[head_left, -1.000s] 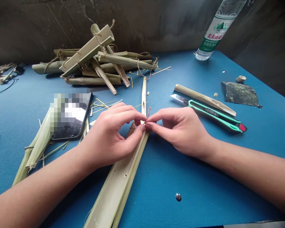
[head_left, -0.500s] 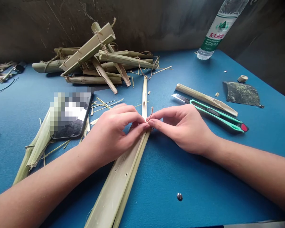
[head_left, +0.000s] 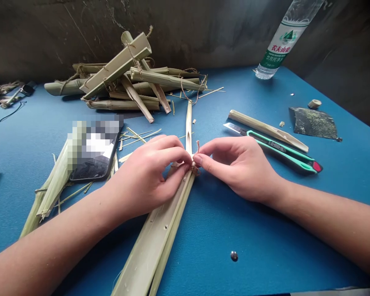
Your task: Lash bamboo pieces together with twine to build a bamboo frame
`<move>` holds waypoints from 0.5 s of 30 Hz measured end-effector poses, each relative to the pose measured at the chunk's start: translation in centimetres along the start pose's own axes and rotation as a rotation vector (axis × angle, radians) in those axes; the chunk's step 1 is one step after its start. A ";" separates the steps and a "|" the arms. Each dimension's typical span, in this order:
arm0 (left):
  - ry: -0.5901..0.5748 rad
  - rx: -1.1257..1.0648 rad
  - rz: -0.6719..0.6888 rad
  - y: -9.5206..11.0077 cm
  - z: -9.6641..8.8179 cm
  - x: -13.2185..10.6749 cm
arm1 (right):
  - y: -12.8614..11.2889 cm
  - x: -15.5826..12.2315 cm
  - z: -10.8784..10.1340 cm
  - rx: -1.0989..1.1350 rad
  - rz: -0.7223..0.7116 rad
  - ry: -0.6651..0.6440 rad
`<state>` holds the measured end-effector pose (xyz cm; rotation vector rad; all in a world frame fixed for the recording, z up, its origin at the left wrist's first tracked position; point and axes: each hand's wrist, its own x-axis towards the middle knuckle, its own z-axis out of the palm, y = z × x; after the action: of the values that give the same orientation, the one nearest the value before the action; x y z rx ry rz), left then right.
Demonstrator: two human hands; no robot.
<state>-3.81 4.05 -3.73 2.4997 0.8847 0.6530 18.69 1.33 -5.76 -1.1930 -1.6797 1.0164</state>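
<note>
Fingers of both hands pinching twine on a split green bamboo strip.

Left hand is curling nearly closed around the strip's edge; right hand is pressing thumb and forefinger together on the twine, whose loose end is sticking upward. Strip is lying on the blue table, running beneath both hands. Utility knife is lying just beyond the right hand; blurred phone is lying left of the left hand.
</note>
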 end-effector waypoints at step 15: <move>0.042 0.080 -0.116 0.5 -0.8 0.1 | 0.0 -0.2 0.2 -0.029 -0.003 -0.053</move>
<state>-3.90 3.95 -2.82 2.4906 1.0824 0.6461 18.54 1.12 -5.91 -1.1918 -1.7421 1.0330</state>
